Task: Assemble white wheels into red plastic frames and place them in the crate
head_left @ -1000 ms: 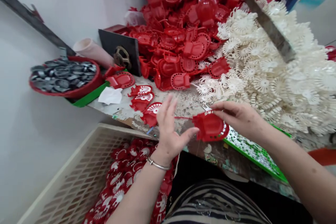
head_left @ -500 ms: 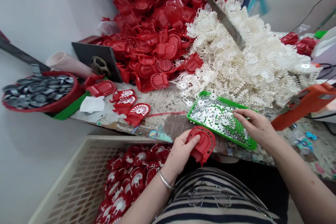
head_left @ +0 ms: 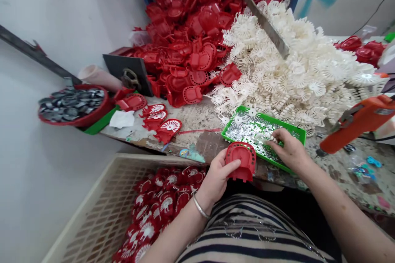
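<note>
My left hand (head_left: pixel 217 176) is closed on a red plastic shell (head_left: pixel 245 154), rounded at the top with a row of holes along its curve. Its thumb lies across the shell's face. Over the green tray (head_left: pixel 300 133), my right hand (head_left: pixel 286 148) pinches a white spoked plastic wheel (head_left: pixel 261 139), which is blurred and partly hidden by the fingers. Small shiny metal pieces (head_left: pixel 239 133) cover the tray floor. Two more white wheels (head_left: pixel 252 113) rest at the tray's back left edge.
Behind the tray rises a heap of white wheels (head_left: pixel 296 70), beside a heap of red shells (head_left: pixel 185 49). A metal bar (head_left: pixel 262 18) juts over them. An orange power screwdriver (head_left: pixel 354 125) stands at right. Below left, a crate (head_left: pixel 101 197) holds assembled red-and-white pieces.
My right hand has moved left and down over the tray and taken hold of the white wheel there. My left hand has tilted the red shell more upright. The view has shifted slightly left.
</note>
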A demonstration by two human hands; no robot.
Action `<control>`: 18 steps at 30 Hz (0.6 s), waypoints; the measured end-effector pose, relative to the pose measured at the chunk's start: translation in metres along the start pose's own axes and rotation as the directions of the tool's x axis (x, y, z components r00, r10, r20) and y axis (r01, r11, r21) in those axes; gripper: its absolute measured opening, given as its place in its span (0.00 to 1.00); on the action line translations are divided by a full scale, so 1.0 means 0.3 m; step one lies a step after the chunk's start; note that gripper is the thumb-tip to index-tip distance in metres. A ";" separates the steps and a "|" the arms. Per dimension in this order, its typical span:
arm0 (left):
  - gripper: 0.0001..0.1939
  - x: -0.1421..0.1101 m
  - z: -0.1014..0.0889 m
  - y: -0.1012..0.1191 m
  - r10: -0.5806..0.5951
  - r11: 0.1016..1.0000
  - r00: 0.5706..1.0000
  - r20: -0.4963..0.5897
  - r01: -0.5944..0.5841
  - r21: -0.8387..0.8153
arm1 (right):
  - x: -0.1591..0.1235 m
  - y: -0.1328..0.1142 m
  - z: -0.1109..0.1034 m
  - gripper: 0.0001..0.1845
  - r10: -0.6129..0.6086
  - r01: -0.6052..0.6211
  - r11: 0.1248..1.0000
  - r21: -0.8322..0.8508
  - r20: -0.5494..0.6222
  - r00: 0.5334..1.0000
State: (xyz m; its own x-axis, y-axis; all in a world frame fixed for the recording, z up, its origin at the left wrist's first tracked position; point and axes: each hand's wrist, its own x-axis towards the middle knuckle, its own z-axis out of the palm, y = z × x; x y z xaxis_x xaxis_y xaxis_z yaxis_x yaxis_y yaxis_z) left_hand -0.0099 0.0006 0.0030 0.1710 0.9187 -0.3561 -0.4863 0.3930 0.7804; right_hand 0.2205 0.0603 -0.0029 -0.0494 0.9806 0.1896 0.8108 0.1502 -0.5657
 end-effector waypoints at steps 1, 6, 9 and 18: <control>0.27 0.002 -0.001 -0.002 0.013 1.000 1.000 0.010 -0.013 0.028 | -0.005 -0.016 -0.009 0.13 0.002 -0.001 0.998 0.062 -0.006 1.000; 0.29 0.015 0.011 -0.007 0.090 0.979 0.994 0.056 -0.099 0.178 | -0.052 -0.160 -0.053 0.17 -0.013 -0.062 0.840 0.539 0.134 0.991; 0.28 0.018 0.024 -0.005 0.137 0.952 0.987 0.082 -0.154 0.264 | -0.077 -0.239 -0.055 0.16 -0.105 -0.069 0.827 0.558 0.275 0.956; 0.26 0.013 0.020 -0.005 0.180 0.894 0.975 0.133 -0.219 0.390 | -0.072 -0.243 -0.008 0.13 -0.152 0.089 0.949 0.304 0.192 0.969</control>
State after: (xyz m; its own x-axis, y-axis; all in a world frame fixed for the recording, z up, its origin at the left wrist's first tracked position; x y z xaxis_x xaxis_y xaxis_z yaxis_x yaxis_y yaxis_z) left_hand -0.0033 0.0038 0.0037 0.1928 0.9715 -0.1381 -0.1381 0.1662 0.9764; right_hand 0.1638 0.0278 0.0362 -0.2836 0.9519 0.1156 0.5876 0.2678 -0.7636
